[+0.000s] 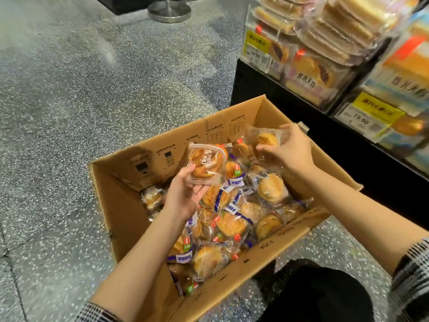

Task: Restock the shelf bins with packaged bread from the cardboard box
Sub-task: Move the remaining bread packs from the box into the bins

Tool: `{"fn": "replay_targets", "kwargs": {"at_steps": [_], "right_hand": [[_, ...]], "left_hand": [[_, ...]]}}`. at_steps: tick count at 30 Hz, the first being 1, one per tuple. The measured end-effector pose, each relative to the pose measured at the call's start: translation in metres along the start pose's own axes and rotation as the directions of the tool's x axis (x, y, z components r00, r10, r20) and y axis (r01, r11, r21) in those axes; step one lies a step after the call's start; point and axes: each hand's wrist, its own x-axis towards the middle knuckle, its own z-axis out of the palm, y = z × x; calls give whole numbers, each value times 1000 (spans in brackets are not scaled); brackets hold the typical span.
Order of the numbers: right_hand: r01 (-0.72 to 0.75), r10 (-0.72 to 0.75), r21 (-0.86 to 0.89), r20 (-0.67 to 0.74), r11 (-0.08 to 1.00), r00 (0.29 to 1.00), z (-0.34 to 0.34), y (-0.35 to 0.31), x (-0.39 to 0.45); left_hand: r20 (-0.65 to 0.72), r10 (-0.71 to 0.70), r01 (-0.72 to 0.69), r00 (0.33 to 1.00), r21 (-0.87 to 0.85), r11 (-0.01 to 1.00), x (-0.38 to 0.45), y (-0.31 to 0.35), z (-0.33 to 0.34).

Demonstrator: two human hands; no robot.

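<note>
Two hands each hold one bread pack above the cardboard box (130,219): left hand (185,194) pinches a swirl bun pack (205,165), right hand (290,149) pinches a round bun pack (265,138).

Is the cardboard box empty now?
No, the cardboard box holds many bread packets, and each hand holds one above it.

Even indoor light is falling from overhead — the floor (69,89) far left is smearing with motion blur, wrappers are glinting, and edges are bending from wide-angle distortion.
</note>
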Motion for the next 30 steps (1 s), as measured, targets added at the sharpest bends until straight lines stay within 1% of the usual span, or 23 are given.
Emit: {"fn": "replay_targets", "kwargs": {"at_steps": [1, 2, 4, 5, 6, 7, 9, 11, 12, 14, 15, 17, 19, 21, 24, 26, 30], "right_hand": [[-92, 86, 152, 49, 984, 995, -10, 0, -6], [-206, 179, 313, 111, 927, 977, -20, 2, -11], [-391, 336, 566, 204, 726, 919, -41, 4, -24], [-443, 388, 657, 240, 610, 890, -52, 6, -30], [-481, 408, 715, 293, 508, 865, -60, 7, -36], [-514, 411, 727, 341, 454, 845, -72, 9, -42], [-552, 427, 714, 377, 431, 822, -97, 15, -55], [-539, 442, 732, 355, 417, 824, -126, 20, -68], [-537, 460, 740, 343, 405, 819, -140, 22, -76], [-531, 481, 737, 317, 418, 818, -166, 29, -90], [-521, 482, 739, 302, 426, 823, -179, 33, -97], [-506, 490, 763, 287, 403, 823, -203, 39, -110], [-479, 492, 814, 286, 328, 823, -225, 44, -123], [-434, 474, 866, 282, 250, 834, -244, 49, -134], [-380, 485, 908, 256, 177, 836, -270, 56, -147], [-351, 500, 927, 242, 135, 831, -285, 62, -155], [-255, 504, 967, 207, 27, 839, -316, 81, -174]], "left_hand": [[7, 2, -2, 1000, 16, 1000, -2, -1, 2], [25, 14, -15, 1000, 23, 1000, -4, -2, 5], [65, 79, -81, 995, 42, 996, -10, -6, 9], [75, 105, -109, 992, 65, 992, -12, -9, 12], [73, 114, -120, 991, 82, 989, -14, -13, 13], [74, 112, -119, 991, 93, 989, -16, -18, 16], [54, 85, -88, 995, 54, 995, -20, -33, 23], [70, 52, -54, 996, 33, 998, -27, -47, 35], [106, 51, -53, 993, 24, 998, -33, -53, 43], [179, 56, -61, 982, 19, 998, -41, -63, 62], [219, 49, -60, 974, 43, 997, -45, -68, 72], [302, 19, -64, 953, 140, 988, -55, -80, 97], [337, -8, -78, 941, 241, 967, -66, -97, 122], [375, 3, -125, 927, 300, 946, -77, -116, 148], [458, 35, -186, 888, 288, 939, -95, -145, 185], [506, 8, -163, 863, 263, 951, -106, -163, 207], [535, -95, -29, 840, 219, 975, -129, -193, 246]]}}
